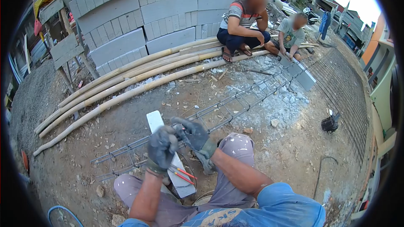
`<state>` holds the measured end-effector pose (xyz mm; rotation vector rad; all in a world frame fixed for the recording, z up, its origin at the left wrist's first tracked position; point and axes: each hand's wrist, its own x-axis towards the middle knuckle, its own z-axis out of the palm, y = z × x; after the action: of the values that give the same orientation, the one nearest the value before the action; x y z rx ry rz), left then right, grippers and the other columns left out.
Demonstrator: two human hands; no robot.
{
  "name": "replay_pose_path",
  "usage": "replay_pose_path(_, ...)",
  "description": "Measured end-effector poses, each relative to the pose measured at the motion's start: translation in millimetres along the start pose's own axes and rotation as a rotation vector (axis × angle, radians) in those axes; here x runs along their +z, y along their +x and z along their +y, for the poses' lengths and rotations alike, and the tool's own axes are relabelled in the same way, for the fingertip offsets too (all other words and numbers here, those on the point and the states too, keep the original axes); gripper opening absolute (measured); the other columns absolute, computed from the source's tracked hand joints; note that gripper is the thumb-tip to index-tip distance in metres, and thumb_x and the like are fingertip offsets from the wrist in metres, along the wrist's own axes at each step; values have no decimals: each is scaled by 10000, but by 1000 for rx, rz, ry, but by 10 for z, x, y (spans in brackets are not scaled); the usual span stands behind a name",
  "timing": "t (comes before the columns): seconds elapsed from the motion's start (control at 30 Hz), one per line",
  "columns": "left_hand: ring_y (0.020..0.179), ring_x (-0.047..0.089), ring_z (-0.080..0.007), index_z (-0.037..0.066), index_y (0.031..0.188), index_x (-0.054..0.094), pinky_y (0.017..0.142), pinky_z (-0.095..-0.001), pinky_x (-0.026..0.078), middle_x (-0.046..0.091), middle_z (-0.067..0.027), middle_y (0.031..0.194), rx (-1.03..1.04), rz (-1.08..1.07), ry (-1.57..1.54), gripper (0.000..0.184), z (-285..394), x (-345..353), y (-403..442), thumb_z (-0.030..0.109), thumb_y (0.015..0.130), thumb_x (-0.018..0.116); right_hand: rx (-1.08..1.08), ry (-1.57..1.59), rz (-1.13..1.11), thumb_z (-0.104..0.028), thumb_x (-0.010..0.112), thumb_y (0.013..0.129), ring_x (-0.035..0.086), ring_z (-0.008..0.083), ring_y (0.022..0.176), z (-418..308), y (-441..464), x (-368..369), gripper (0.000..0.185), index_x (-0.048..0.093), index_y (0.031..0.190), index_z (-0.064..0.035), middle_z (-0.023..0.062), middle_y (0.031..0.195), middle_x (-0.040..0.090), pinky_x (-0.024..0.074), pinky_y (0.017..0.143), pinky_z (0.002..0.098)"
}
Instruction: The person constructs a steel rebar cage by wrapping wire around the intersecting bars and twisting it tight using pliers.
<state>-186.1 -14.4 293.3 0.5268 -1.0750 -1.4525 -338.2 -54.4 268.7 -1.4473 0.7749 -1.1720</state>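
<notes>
Blue shirt cloth (290, 204) lies nearest, above the person's bent, mauve-trousered knees (237, 147). Both gloved hands meet over a steel bar cage (231, 119), which runs along the ground from lower left to upper right. The left hand (162, 146) has its fingers curled; whether anything sits inside them cannot be told. The right hand (192, 134) is bent just beside it, fingertips close together, its grip likewise unclear. Just below the left hand, red-handled pliers (185, 175) lie across a pale slab (185, 190) between the knees. Beyond the cage, long bamboo poles (143, 88) stretch before stacked grey blocks (168, 13). Farther right, one person (242, 21) squats and another (290, 38) has hands at a grey block (304, 77), near wire mesh (341, 88) and a dark bundle (330, 123).
</notes>
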Motion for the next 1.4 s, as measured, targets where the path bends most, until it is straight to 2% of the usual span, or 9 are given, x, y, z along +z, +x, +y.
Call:
replay_pose_path(0.03,580,429,-69,7,1006,503,530,-225,375,504,-5,703,250,75,493,228,136,-40,66,231,967,488,114,71,-86,-157,559,908,645,198,825,8,-44,98,362,510,1239,-18,111,996,653,511,752,300)
replay_pose_path(0.1,599,421,-64,6,1010,502,537,-220,376,490,-2,738,326,219,321,180,260,-201,201,179,963,488,86,49,-193,-152,556,909,644,216,838,213,-119,228,346,520,1227,-21,114,997,651,507,766,320)
replay_pose_path(0.13,615,432,-61,-1,1033,511,548,-213,388,495,-3,764,172,289,-349,171,212,-382,219,153,960,488,40,-17,-228,-168,549,914,639,228,851,238,-157,313,310,552,1189,-25,115,983,655,499,781,336)
replay_pose_path(0.23,753,544,-86,-13,1149,518,678,-233,488,561,-26,879,96,379,-14,285,235,-615,255,197,956,511,-204,-207,-153,-211,546,915,641,200,796,416,-101,411,245,641,1045,-27,102,888,668,502,712,327)
replay_pose_path(0.33,904,633,-149,-25,1233,505,795,-294,541,640,-98,1003,84,435,165,370,308,-606,247,217,953,523,108,-128,-96,-210,552,904,634,151,714,-38,36,371,229,672,952,-21,77,791,665,490,614,291)
replay_pose_path(0.43,892,664,-186,-10,1255,508,755,-302,564,665,-130,1007,140,378,338,358,369,-705,242,180,952,517,71,-303,-67,-208,563,899,617,106,654,-100,149,324,224,678,930,-19,50,752,657,468,556,263)
replay_pose_path(0.8,719,689,-139,31,1169,588,600,-248,551,683,-106,982,207,404,823,317,418,-732,165,62,871,486,-333,-706,-57,-145,564,821,638,336,772,141,70,308,168,661,944,-84,135,856,666,498,655,412)
replay_pose_path(0.97,689,686,-161,7,1095,620,583,-265,549,683,-101,973,308,342,1052,299,243,-1010,160,7,840,463,-175,-859,-193,-169,553,829,621,363,775,-190,-10,256,194,647,991,-119,152,850,651,492,658,441)
replay_pose_path(1.4,610,629,-113,37,993,674,562,-259,511,668,-75,775,68,427,1122,294,211,-1367,103,-50,802,469,-455,-1552,-418,-123,570,768,626,302,745,-1183,833,-575,136,641,875,-166,85,782,625,495,633,426)
